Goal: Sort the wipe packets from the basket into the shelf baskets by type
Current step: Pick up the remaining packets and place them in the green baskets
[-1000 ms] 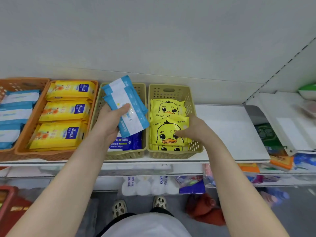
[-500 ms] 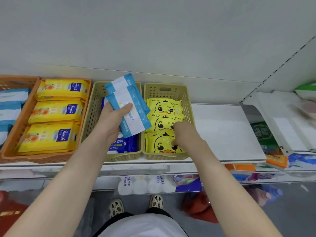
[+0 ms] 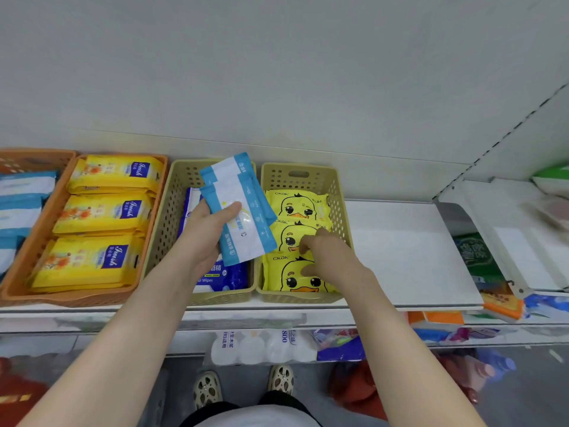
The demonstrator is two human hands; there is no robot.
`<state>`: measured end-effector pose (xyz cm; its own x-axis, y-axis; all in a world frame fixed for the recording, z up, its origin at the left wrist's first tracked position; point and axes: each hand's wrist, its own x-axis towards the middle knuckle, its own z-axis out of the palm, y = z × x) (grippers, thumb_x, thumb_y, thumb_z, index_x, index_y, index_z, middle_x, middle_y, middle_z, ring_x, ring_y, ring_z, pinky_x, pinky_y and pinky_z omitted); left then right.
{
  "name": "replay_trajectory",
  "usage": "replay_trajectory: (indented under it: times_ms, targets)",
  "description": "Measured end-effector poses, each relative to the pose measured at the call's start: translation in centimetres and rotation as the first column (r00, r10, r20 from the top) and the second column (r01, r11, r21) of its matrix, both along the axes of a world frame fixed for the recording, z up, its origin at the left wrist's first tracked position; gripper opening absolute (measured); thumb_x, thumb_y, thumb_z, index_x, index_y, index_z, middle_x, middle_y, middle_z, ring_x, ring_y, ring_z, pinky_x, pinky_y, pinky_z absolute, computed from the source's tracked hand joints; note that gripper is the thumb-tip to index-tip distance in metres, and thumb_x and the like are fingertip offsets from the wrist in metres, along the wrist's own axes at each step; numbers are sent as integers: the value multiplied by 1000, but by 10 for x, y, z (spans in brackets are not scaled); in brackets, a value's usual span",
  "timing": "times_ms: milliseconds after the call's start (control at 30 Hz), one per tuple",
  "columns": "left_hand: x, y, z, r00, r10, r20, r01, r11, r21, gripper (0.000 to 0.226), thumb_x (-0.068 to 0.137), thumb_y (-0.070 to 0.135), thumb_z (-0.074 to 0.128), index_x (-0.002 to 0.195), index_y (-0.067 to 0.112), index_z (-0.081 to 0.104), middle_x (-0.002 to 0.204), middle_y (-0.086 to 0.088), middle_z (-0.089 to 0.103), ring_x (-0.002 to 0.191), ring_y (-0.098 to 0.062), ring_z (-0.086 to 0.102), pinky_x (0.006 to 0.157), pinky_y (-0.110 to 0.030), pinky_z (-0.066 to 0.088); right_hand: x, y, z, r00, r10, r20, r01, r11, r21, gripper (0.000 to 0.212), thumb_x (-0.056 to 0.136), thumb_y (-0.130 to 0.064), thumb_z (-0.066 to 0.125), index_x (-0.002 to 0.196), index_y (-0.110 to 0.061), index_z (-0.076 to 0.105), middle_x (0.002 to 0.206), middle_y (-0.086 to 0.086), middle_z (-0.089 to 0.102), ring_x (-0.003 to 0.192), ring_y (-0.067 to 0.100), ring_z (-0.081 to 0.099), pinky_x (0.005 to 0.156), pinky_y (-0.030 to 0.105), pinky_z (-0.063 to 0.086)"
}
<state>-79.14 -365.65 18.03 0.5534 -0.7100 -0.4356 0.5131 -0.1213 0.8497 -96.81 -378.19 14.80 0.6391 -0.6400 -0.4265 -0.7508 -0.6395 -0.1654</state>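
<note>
The left hand (image 3: 203,229) is grasping two blue-and-white packets (image 3: 243,217), holding them above the middle beige basket (image 3: 172,217), over a dark blue alcohol-wipes packet (image 3: 224,277). The right hand (image 3: 326,254) is lying on the duck packets (image 3: 295,208) in the right beige basket (image 3: 343,211); whether it is pinching one, I cannot tell. Bare shelf (image 3: 400,248) is lying open right of that basket's wall. On the left, an orange basket (image 3: 61,298) is holding yellow packets (image 3: 101,211), touching the middle basket's rim.
</note>
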Motion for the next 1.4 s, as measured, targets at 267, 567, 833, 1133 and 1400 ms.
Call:
replay_trajectory:
  times_ms: [267, 567, 833, 1133, 1400]
  targets:
    - [-4, 5, 0, 985, -131, 114, 127, 991, 36, 29, 96, 15, 60, 124, 18, 57, 114, -3, 72, 94, -16, 72, 68, -27, 57, 16, -8, 11, 921, -137, 365, 148, 989, -2, 25, 98, -24, 50, 118, -22, 65, 109, 5, 66, 98, 27, 64, 79, 33, 50]
    - [-4, 8, 4, 983, -24, 180, 11, 997, 74, 22, 100, 17, 56, 121, 20, 58, 110, -4, 72, 96, -22, 71, 70, -34, 57, 48, -19, 38, 314, -781, 540, 165, 605, 779, 17, 100, -23, 53, 96, -16, 67, 96, 3, 72, 85, 18, 66, 77, 38, 55]
    - [19, 39, 9, 941, 321, 110, -329, 942, 69, 38, 99, 5, 52, 135, 17, 46, 123, -11, 64, 104, -28, 66, 84, -45, 56, 63, -25, 38, 322, -831, 453, 112, 509, 854, 11, 100, -23, 54, 103, -19, 64, 99, 3, 72, 80, 14, 67, 57, 26, 53]
    - [44, 130, 4, 828, 522, 205, -542, 839, 50, 38, 93, 13, 66, 129, 14, 53, 110, -10, 69, 80, -21, 69, 67, -35, 56, 121, 34, 52, 417, -801, 429, -87, 435, 896, 26, 90, 1, 63, 115, -4, 59, 102, 8, 68, 81, 15, 70, 58, 21, 57]
    - [113, 236, -4, 829, 535, 164, -548, 835, 47, 37, 97, 2, 53, 134, 7, 48, 124, -13, 64, 98, -24, 67, 83, -39, 55, 165, 122, 43, 370, -846, 384, -87, 380, 921, 28, 90, -2, 64, 117, -4, 59, 111, 12, 69, 92, 18, 71, 65, 26, 60]
